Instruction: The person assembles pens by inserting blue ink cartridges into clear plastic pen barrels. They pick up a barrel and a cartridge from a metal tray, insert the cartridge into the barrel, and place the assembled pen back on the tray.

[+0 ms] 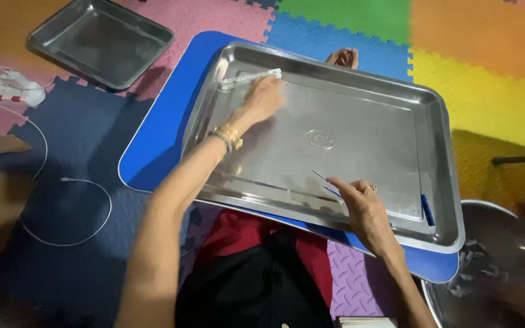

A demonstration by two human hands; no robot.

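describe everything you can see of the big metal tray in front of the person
The big metal tray is a shiny, silver-coloured rectangle with rounded corners, a raised rolled rim and a round stamp in its flat base. It lies flat but skewed on a blue board over coloured foam mats. The left hand rests at its far left corner on a clear slim item; the right hand touches thin blue sticks near the front rim. Another blue piece lies at the right.

Coloured foam-mat floor [347,24] carries a blue board [165,121], a smaller steel tray [101,39], and perhaps a white cable [74,182].
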